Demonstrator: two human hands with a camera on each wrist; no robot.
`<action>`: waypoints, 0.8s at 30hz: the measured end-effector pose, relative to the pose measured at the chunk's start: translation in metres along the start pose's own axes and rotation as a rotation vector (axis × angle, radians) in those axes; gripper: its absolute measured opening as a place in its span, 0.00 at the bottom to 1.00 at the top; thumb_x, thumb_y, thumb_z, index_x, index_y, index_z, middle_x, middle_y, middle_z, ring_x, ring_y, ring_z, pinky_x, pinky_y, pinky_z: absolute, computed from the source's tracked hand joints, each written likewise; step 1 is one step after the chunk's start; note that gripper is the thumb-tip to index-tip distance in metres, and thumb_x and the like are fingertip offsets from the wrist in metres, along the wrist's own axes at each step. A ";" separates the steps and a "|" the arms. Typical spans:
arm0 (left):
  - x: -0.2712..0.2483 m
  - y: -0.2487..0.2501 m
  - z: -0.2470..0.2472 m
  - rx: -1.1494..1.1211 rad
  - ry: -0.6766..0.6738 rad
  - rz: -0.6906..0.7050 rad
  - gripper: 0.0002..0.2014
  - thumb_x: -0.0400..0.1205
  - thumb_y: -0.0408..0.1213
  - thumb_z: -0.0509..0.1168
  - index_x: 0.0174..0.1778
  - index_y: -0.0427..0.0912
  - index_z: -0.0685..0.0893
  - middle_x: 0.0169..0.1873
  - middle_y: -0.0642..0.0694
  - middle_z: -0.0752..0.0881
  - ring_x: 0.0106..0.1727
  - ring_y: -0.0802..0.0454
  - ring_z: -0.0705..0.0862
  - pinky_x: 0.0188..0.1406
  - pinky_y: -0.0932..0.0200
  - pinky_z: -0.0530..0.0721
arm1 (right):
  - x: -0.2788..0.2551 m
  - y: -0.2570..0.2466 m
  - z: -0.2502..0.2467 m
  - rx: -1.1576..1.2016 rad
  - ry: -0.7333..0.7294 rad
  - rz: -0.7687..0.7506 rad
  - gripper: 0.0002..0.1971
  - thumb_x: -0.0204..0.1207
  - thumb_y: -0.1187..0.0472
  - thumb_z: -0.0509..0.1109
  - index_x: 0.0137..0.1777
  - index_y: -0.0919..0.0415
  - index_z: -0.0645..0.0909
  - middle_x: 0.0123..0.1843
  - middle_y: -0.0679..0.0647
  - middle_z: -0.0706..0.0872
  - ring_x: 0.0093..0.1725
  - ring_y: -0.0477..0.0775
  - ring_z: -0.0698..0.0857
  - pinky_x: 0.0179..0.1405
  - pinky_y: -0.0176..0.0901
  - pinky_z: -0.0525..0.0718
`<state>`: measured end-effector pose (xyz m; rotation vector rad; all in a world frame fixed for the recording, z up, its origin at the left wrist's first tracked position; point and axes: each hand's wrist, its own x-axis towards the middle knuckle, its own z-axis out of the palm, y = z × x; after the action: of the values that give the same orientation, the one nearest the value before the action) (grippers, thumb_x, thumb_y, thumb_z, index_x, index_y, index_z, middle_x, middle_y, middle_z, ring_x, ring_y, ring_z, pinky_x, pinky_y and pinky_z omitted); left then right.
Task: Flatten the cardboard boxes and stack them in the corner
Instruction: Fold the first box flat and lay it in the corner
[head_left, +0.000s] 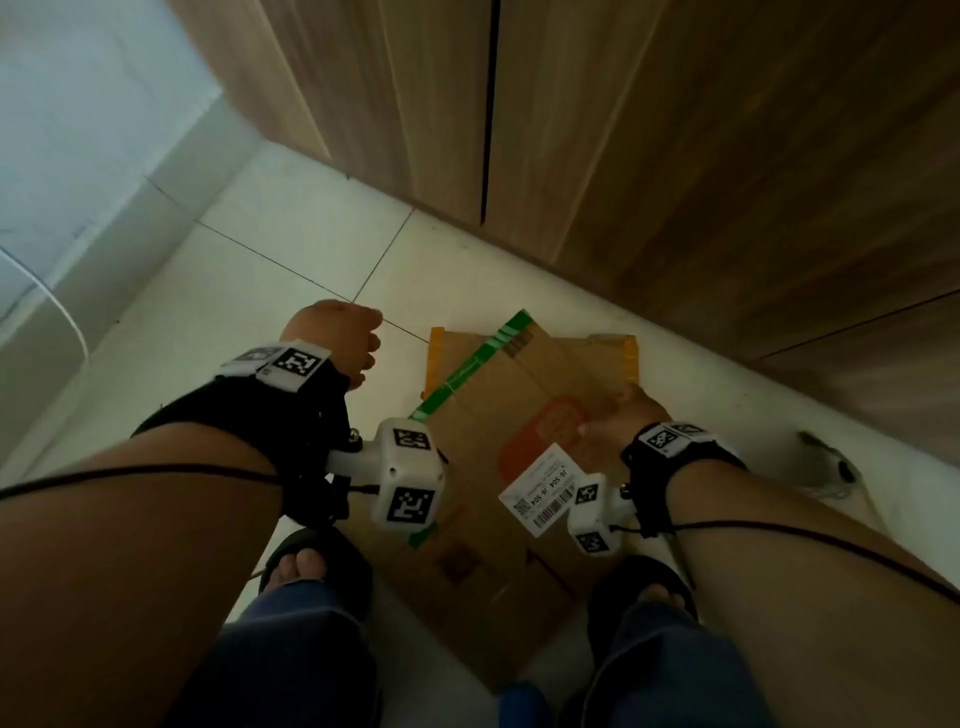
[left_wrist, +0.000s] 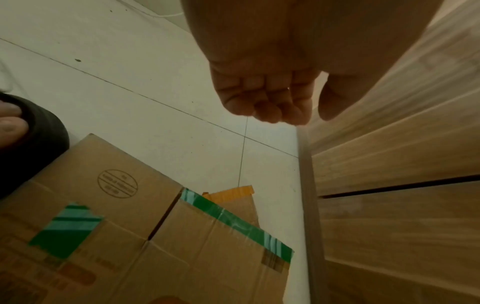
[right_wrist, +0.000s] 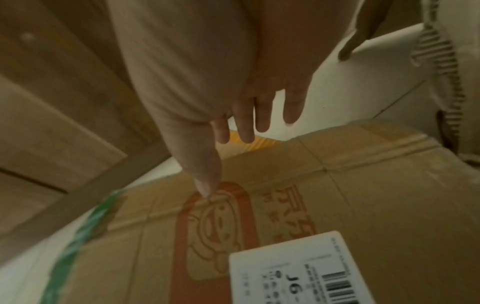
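Two flattened brown cardboard boxes (head_left: 498, 467) lie stacked on the pale tiled floor (head_left: 291, 249) between your sandalled feet, close to the wood-grain cabinet (head_left: 675, 156). Your right hand (head_left: 618, 421) reaches over the top one with fingers (right_wrist: 262, 115) straight and spread, thumb at its orange print. Your left hand (head_left: 337, 338) hovers beside the stack, fingers loosely curled, holding nothing.

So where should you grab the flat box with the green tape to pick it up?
Probably by its long bare edges. The flat box lies flat on the floor, so slip fingers under the edge nearest the left hand and the opposite edge by the right hand, coming in from both sides. The far end sits close to the wooden cabinet.
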<state>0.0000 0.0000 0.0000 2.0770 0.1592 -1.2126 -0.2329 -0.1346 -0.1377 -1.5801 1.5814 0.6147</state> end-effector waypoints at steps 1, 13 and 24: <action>0.000 -0.002 0.001 -0.027 0.027 0.024 0.15 0.85 0.34 0.52 0.30 0.45 0.68 0.29 0.47 0.71 0.27 0.54 0.66 0.27 0.63 0.62 | 0.000 0.000 0.001 -0.028 -0.018 -0.005 0.48 0.65 0.51 0.78 0.83 0.53 0.54 0.80 0.56 0.71 0.74 0.62 0.75 0.71 0.52 0.76; -0.003 -0.007 -0.009 0.086 0.073 0.045 0.13 0.82 0.34 0.58 0.31 0.42 0.72 0.29 0.45 0.74 0.27 0.51 0.69 0.29 0.62 0.66 | -0.017 -0.011 -0.007 -0.322 -0.004 0.048 0.49 0.66 0.43 0.75 0.83 0.57 0.55 0.82 0.59 0.64 0.79 0.64 0.65 0.75 0.53 0.69; -0.063 0.013 -0.054 0.008 0.070 0.188 0.14 0.84 0.35 0.56 0.30 0.43 0.69 0.29 0.49 0.73 0.27 0.54 0.70 0.28 0.62 0.68 | -0.135 -0.054 -0.073 -0.014 0.082 -0.373 0.31 0.67 0.58 0.78 0.71 0.58 0.75 0.66 0.55 0.85 0.63 0.57 0.84 0.63 0.50 0.82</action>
<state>0.0088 0.0396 0.0736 2.0909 -0.0084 -1.0294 -0.2083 -0.1196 0.0219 -1.8696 1.2917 0.3617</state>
